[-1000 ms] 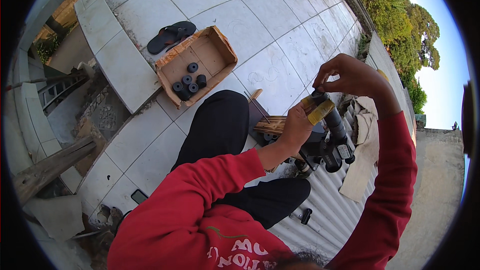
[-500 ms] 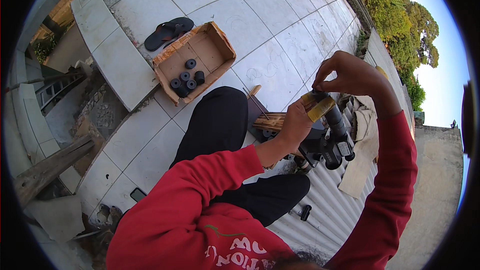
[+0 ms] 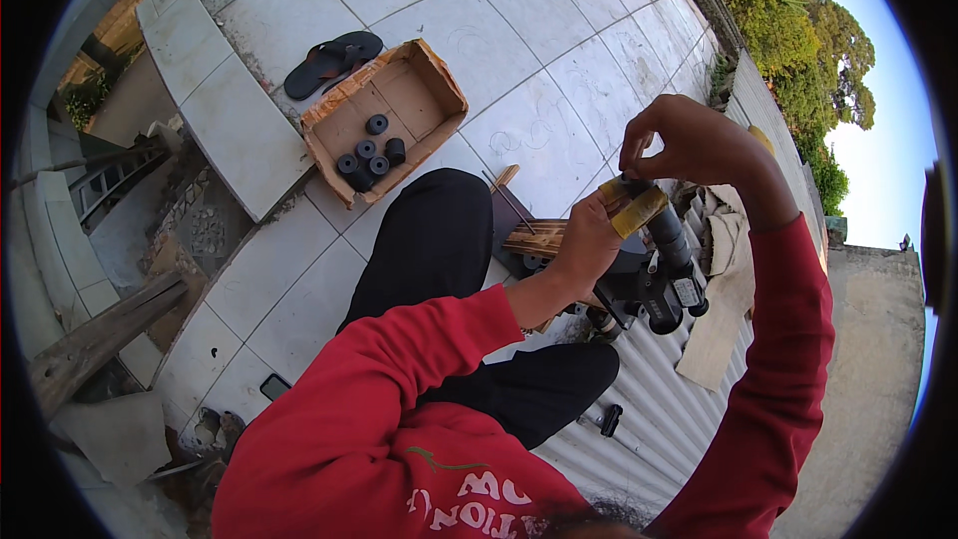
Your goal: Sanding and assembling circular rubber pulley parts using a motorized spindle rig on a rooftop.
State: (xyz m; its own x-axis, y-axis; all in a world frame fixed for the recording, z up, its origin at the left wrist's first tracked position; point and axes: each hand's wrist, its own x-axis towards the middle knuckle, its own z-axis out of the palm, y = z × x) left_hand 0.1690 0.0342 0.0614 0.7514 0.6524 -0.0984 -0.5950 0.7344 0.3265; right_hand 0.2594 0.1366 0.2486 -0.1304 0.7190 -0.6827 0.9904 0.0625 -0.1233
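My left hand (image 3: 587,248) is closed beside a yellow, curved piece (image 3: 640,213) at the end of a dark power tool (image 3: 671,279); its fingers are partly hidden, and it seems to grip the yellow piece's near side. Above it, my right hand (image 3: 689,142) arches over with thumb and fingertips pinched together at a small dark piece (image 3: 631,183), which touches the yellow part. What exactly the right fingertips hold is too small to make out. Beside my left wrist lies a stack of wooden strips (image 3: 534,238) with a thin metal rod (image 3: 509,202) leaning over it.
An open cardboard box (image 3: 439,90) holds several black cylinders (image 3: 376,125), with black flip-flops (image 3: 329,65) behind it. My dark-trousered knees flank the work. Corrugated sheeting (image 3: 639,419) lies at the right, with a small black object (image 3: 611,420) on it. A phone (image 3: 274,386) rests at the left.
My right hand has shifted slightly up and left, its fingers still pinched at the same spot. My left hand stays nearly where it was.
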